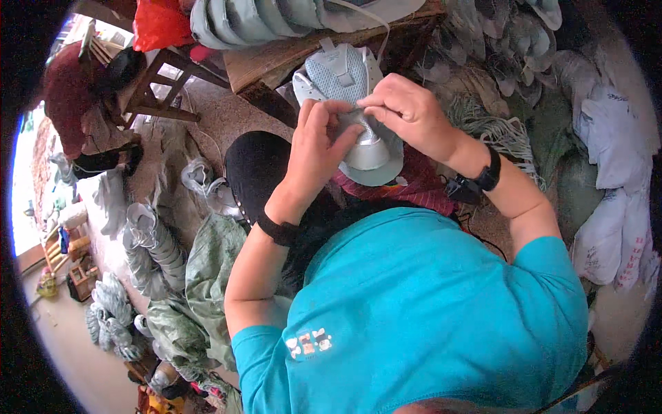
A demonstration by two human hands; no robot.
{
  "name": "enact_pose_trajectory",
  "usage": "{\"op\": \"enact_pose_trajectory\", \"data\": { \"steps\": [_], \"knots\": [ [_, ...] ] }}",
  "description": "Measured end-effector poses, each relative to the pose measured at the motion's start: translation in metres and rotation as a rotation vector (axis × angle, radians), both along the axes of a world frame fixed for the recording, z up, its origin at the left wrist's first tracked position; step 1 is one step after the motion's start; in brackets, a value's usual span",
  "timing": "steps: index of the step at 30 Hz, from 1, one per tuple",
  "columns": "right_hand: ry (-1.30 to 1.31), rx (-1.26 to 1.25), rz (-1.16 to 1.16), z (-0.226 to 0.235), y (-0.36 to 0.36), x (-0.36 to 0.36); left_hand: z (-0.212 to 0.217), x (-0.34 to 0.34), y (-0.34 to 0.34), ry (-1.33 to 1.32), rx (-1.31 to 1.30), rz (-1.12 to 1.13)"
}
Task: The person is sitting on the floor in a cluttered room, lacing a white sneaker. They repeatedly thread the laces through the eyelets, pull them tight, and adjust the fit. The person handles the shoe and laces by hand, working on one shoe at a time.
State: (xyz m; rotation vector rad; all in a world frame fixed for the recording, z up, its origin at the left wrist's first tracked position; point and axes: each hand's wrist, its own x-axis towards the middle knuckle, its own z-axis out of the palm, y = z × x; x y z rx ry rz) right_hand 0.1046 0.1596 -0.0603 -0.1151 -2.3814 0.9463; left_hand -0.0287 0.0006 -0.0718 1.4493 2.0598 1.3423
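Note:
A light grey-blue shoe (pixel 369 155), with a silvery toe or heel part and a pale mesh piece at its far end, lies over my lap. My left hand (pixel 321 134) is closed on its left side, the thumb pressed on the silvery part. Over the shoe's middle, my right hand (pixel 407 110) pinches the end of a thin white lace, close to the left fingertips. The pinched tip itself is mostly hidden. A pale lace (pixel 387 41) runs up from the shoe toward the wooden table. Dark red cloth (pixel 420 190) lies beneath the shoe.
Nested grey shoe parts (pixel 255 24) lie on a wooden table (pixel 265 65) ahead. White laces (pixel 500 131) are heaped at right, near white sacks (pixel 603 228). More stacked shoes (pixel 155 241) and green sacking (pixel 214 269) are at left. Another person (pixel 76 103) sits at far left.

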Motion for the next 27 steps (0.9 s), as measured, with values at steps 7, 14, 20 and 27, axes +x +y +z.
{"op": "enact_pose_trajectory", "data": {
  "steps": [7, 14, 20, 27],
  "knots": [
    [-0.078, -0.326, -0.009, -0.004, -0.01, -0.009, -0.004, 0.0, 0.001, -0.027, 0.008, 0.032],
    [-0.12, -0.037, 0.037, 0.003, 0.003, -0.018, -0.004, 0.001, -0.001, -0.03, 0.086, 0.031],
    [-0.15, -0.156, 0.064, -0.001, 0.004, -0.022, -0.008, -0.004, 0.0, 0.119, 0.136, 0.091],
    [-0.283, -0.361, 0.042, 0.008, 0.002, -0.014, 0.003, -0.034, -0.026, 0.487, 0.092, 0.139]
  ]
}}
